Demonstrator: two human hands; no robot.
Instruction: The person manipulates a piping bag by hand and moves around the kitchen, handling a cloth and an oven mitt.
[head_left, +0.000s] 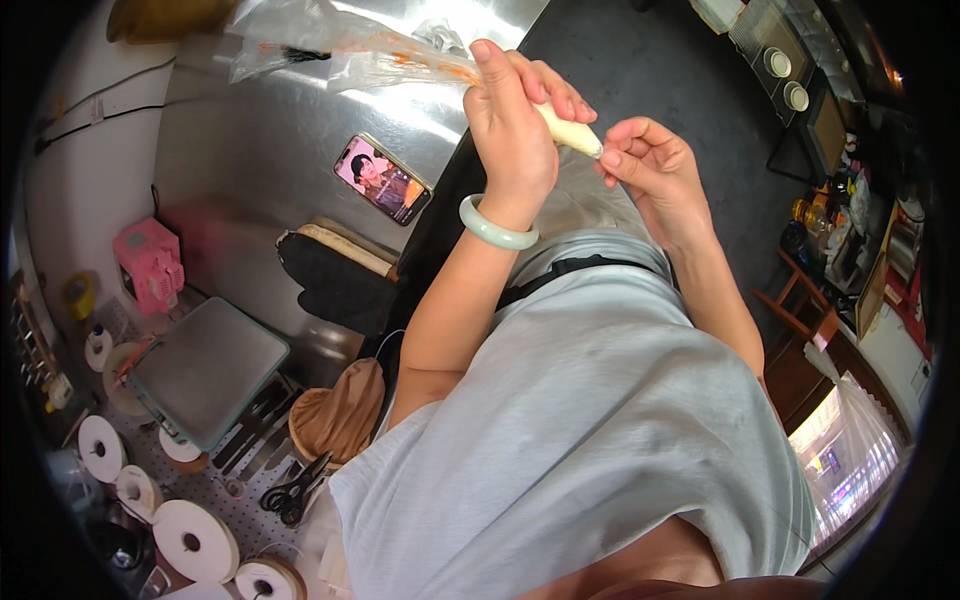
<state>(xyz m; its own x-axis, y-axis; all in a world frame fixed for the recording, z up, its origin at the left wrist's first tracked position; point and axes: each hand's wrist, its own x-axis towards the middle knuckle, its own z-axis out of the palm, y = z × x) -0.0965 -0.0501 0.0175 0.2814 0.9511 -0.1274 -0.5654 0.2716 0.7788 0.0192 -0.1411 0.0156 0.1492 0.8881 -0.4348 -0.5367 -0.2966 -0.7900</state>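
My left hand (pixel 515 135) is closed around a clear plastic piping bag (pixel 572 132), just above my waist. Pale yellow filling bulges out past its fingers toward the tip. Behind the hand, the bag's loose upper part trails left over the steel table, crumpled and streaked with orange. With thumb and fingertips, my right hand (pixel 655 175) pinches the narrow tip of the bag. A pale green bangle circles my left wrist.
On the steel table (pixel 240 150) lie a phone (pixel 383 180) with its screen lit and a black oven mitt (pixel 335 280). Lower left are a pink appliance (pixel 150 265), a grey tray (pixel 210 370), scissors (pixel 295 490) and several white rolls (pixel 195 540). Two small cups (pixel 777 62) stand far right.
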